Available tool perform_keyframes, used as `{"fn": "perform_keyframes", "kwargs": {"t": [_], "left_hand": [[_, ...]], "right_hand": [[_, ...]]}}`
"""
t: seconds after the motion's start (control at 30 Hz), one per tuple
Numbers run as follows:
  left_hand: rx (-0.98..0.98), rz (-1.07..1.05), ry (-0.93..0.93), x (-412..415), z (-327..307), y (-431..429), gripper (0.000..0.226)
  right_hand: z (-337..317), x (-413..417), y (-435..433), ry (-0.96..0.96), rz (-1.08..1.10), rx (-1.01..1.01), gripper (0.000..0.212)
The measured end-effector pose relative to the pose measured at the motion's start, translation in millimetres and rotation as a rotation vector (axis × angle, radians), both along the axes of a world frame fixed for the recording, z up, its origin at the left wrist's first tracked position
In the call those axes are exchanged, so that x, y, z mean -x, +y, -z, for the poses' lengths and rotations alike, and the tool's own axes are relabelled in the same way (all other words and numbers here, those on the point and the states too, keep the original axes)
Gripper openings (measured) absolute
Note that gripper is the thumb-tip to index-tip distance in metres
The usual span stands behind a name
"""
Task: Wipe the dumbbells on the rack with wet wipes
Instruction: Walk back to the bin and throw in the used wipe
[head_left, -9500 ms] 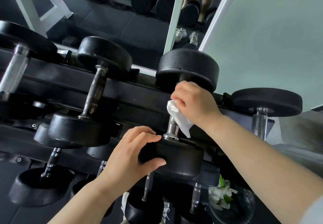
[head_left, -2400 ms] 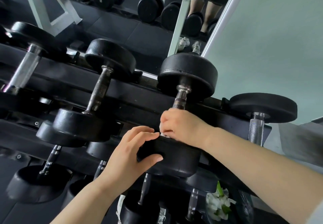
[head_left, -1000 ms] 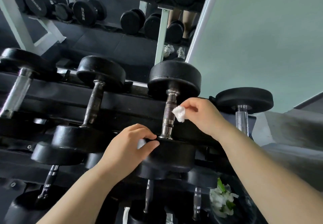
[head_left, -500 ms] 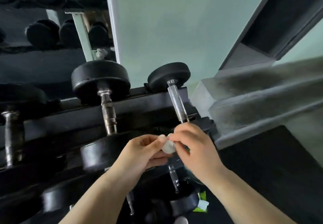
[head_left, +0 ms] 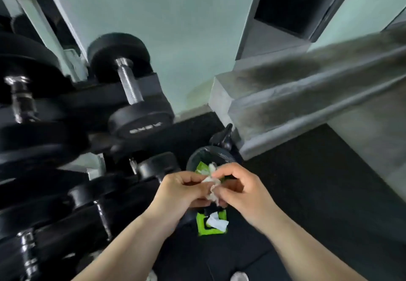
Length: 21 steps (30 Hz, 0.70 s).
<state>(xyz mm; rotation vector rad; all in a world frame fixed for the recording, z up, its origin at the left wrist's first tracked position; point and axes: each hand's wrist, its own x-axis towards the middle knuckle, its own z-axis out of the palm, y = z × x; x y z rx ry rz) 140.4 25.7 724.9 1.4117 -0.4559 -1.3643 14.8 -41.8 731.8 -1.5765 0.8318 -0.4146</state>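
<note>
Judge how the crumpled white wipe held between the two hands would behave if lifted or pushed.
Probably floppy: the wipe bunches in loose folds between the left hand and right hand. Likely very light, since both hands merely pinch it.

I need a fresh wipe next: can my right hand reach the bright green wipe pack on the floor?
Probably, once freed: the right hand and left hand pinch a crumpled white wipe; nothing covers the green pack.
</note>
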Motion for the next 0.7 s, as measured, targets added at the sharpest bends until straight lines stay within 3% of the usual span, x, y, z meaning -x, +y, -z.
{"fn": "perform_keyframes", "kwargs": {"t": [0.07,0.2,0.37,0.5,0.6,0.7], "left_hand": [[-0.056,-0.026,0.05,47.5,22.9,-7.6,0.016],[-0.21,-0.016,0.244,122.3,69.4,-14.7,0.025],[-0.341,-0.192,0.249,165.6,140.7,-28.7,0.018],[-0.417,-0.306,0.175,152.4,217.0,-50.8,0.015],[-0.474,-0.162,-0.022,136.2,293.5,-53.3,0.017],[-0.531,0.094,-0.322,126.5,378.1,-37.7,0.023]], "right_hand": [[23.7,43.1,-11.7,0.103,-0.046,0.083,0.036],[71.9,113.4,-15.0,0.299,-0.022,0.152,0.019],[151.3,141.3,-21.1,0.441,0.028,0.098,0.01],[224.8,122.2,-51.9,0.469,0.076,0.032,0.013],[284.6,100.0,-95.1,0.476,0.215,0.003,0.006],[346.7,69.4,-140.5,0.512,0.271,-0.01,0.024]]}}
